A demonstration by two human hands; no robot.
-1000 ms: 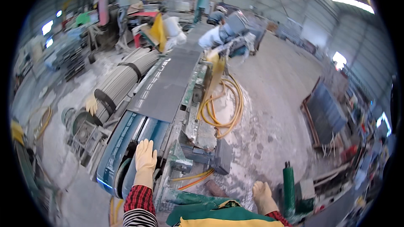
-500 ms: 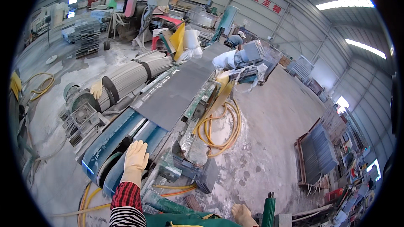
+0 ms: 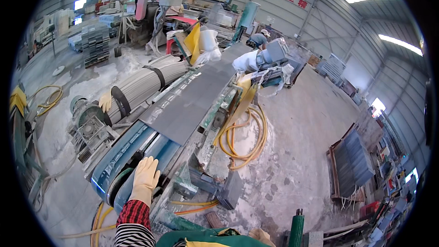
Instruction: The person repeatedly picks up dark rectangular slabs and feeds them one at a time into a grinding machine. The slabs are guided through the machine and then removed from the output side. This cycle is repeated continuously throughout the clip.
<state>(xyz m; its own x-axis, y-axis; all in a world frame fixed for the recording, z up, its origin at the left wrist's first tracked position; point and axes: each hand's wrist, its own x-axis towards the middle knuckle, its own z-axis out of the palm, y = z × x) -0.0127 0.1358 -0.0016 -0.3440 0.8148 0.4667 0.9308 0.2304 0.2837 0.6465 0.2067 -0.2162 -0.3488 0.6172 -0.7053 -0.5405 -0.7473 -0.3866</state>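
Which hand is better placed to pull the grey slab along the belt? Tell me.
Left. The left hand already rests on the blue belt just below the grey slab; the right hand barely shows at the lower edge.

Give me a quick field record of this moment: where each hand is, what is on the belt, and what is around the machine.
Left hand: gloved left hand rests flat on the near end of the blue conveyor belt.
Right hand: right hand barely in view at the lower edge; nothing seen in it.
On the belt: long grey stone slab, lying flat, apart from the left hand.
Beside machine: coiled yellow hose on the dusty floor.
Far end: another person bent over.
Right: rack of dark slabs.
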